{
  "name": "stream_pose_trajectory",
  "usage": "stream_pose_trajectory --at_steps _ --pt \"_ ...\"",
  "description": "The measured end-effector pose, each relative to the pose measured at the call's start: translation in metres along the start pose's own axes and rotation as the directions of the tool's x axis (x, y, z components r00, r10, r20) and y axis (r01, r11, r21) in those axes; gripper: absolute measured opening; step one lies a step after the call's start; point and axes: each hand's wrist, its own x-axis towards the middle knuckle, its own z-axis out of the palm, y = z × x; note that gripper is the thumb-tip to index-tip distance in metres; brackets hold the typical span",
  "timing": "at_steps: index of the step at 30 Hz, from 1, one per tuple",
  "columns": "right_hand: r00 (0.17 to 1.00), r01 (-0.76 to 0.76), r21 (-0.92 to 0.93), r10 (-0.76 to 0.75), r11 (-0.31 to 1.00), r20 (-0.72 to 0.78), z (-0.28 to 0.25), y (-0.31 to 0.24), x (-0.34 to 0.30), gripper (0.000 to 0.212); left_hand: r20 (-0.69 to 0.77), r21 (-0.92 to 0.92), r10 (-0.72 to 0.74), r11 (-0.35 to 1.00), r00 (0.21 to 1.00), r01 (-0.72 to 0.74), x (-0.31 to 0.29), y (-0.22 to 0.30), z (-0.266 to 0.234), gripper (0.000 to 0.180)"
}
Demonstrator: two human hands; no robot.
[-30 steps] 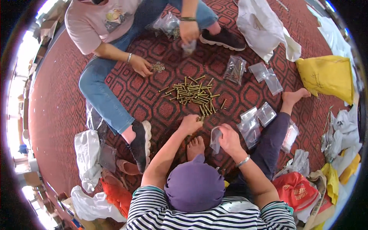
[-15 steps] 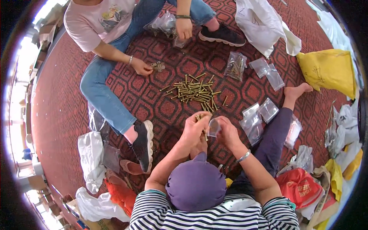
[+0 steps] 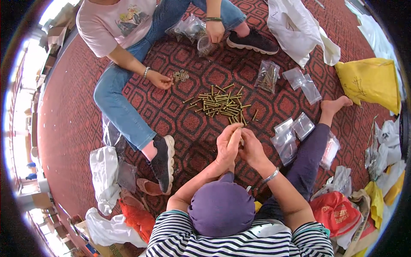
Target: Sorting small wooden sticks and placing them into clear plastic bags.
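Observation:
My left hand (image 3: pixel 227 144) and my right hand (image 3: pixel 252 150) are brought together just in front of the pile of brass-coloured bolts (image 3: pixel 220 103) on the carpet. The left has its fingers closed and its back turned up, hiding the few bolts it held a moment ago. The right pinches close against it, at the small clear plastic bag, of which only a pale sliver shows between the hands. Across from me a co-worker's hand (image 3: pixel 160 80) touches small flat metal rings (image 3: pixel 180 76). The co-worker's other hand (image 3: pixel 215 31) holds a clear bag (image 3: pixel 206 46).
A filled clear bag (image 3: pixel 267 76) lies right of the pile, with flat clear bags (image 3: pixel 283 141) nearer me. Farther right are a yellow sack (image 3: pixel 367 83) and a red bag (image 3: pixel 336 213). The co-worker's black shoe (image 3: pixel 162 165) and white sacks (image 3: pixel 105 175) are at left.
My hands have closed together, covering the bolts and the bag that showed between them. The co-worker's hand has drawn back slightly from the rings, now spread on the carpet.

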Motion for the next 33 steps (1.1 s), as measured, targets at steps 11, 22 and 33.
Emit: stream_pose_trajectory --at_steps 11,22,33 --pt "0.998 -0.036 -0.302 0.053 0.953 0.047 -0.029 0.007 -0.04 0.047 0.324 0.801 0.38 0.377 0.867 -0.465 0.056 -0.08 -0.062 0.02" --pt "0.995 -0.049 -0.281 0.072 0.958 0.073 -0.03 0.009 -0.04 0.045 0.54 0.787 -0.215 -0.214 0.813 -0.579 0.091 -0.095 -0.063 0.016" --pt "0.989 -0.117 -0.235 0.135 0.965 0.063 -0.032 0.008 -0.04 0.045 0.302 0.843 -0.208 0.513 0.93 -0.159 0.068 -0.068 -0.102 0.028"
